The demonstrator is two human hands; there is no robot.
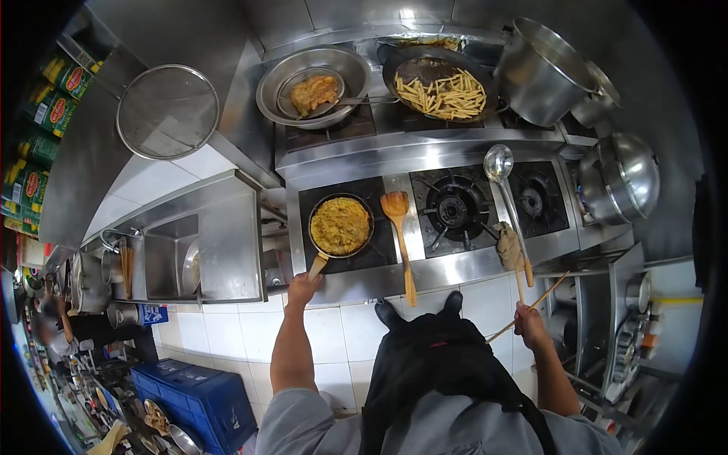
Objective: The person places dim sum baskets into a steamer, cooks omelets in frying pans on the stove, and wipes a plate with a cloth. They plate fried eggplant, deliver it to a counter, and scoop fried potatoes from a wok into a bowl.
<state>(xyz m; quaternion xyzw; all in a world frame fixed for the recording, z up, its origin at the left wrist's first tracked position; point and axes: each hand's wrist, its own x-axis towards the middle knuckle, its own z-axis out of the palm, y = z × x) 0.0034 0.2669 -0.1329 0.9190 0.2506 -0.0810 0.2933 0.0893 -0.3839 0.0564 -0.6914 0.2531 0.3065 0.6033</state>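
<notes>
My left hand [303, 290] is closed around the light-coloured handle of a frying pan [318, 263] on the front left burner. A round yellow omelette [340, 227], browned in patches, fills the pan. In my right hand [530, 326], off the stove's front edge, is a pair of long wooden chopsticks [547, 294], spread apart and crossing at the fingers. To the right of the pan lies a wooden spatula [398, 227], its handle over the edge. Nearer my right hand are a metal ladle [506, 182] and a crumpled cloth [509, 247].
On the rear range sit a metal bowl [271, 97] with a strainer of fried food [314, 92], a wok [394, 64] of fries [447, 95] and a tall pot [531, 76]. A sink [171, 250] stands left. Blue crates [193, 402] sit behind left; another person [64, 334] is far left.
</notes>
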